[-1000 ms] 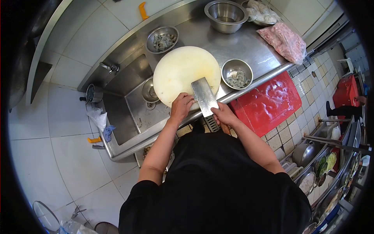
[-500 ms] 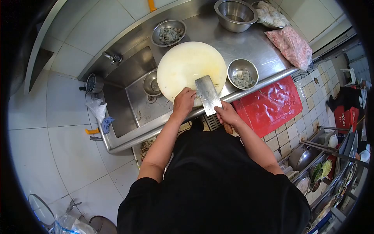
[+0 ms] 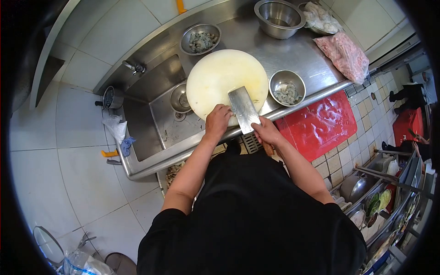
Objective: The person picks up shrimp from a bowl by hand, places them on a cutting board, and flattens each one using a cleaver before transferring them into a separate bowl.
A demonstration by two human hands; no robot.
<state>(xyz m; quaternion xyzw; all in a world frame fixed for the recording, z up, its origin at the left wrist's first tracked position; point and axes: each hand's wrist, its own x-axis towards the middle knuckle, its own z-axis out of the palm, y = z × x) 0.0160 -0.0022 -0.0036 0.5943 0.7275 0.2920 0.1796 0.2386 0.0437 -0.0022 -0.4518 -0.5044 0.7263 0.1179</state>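
Observation:
My right hand (image 3: 266,131) is closed round the wooden handle of a cleaver (image 3: 244,110), whose broad blade lies over the near part of a round white cutting board (image 3: 224,73). My left hand (image 3: 218,121) rests at the board's near edge, just left of the blade, fingers bent together; whatever they pinch is too small to name. A steel bowl of shrimp (image 3: 287,93) stands right of the board. Behind the board is another steel bowl (image 3: 200,40) with greyish shrimp.
Left of the board is a sink (image 3: 142,133) holding a small bowl (image 3: 179,98). An empty steel bowl (image 3: 278,19) and a bag of pink meat (image 3: 343,56) stand at the back right. A red board (image 3: 318,126) lies below the counter. A person (image 3: 412,98) is at far right.
The view has shifted slightly. My hands and the cleaver stay almost in place. At far right, the other person has moved, and a hand with something green now shows.

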